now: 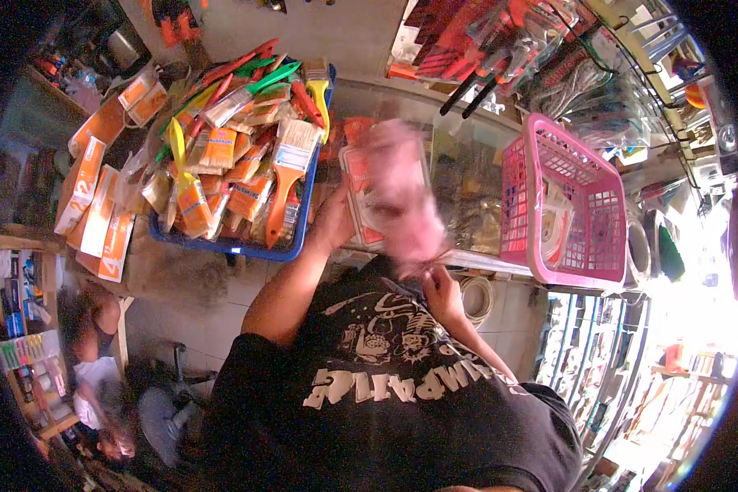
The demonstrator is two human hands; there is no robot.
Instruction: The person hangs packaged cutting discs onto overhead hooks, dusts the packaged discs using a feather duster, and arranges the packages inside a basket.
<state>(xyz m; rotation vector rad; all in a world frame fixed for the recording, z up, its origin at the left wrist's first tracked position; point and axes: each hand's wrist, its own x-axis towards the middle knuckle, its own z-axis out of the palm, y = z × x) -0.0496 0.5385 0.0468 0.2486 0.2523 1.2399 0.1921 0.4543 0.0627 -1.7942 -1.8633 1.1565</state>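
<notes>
My left hand (334,217) is closed on the left edge of a flat red-and-white package (359,193), held upright over the counter's edge. What the package contains cannot be made out. A pink cloth (410,205), smeared by motion, hangs across the package and covers much of its right side. At the cloth's lower end, my right hand (441,293) is closed in a pinch on it, in front of my black shirt. Left of my left hand stands a blue tray (258,250) heaped with paintbrushes (291,156), several in plastic wrap with orange labels.
A pink plastic basket (578,139) on the right of the glass counter (467,164) holds a similar flat package (556,225). Orange-and-white boxes (98,213) lie left of the tray. Packaged tools (517,49) hang above. A person (98,385) is at the lower left.
</notes>
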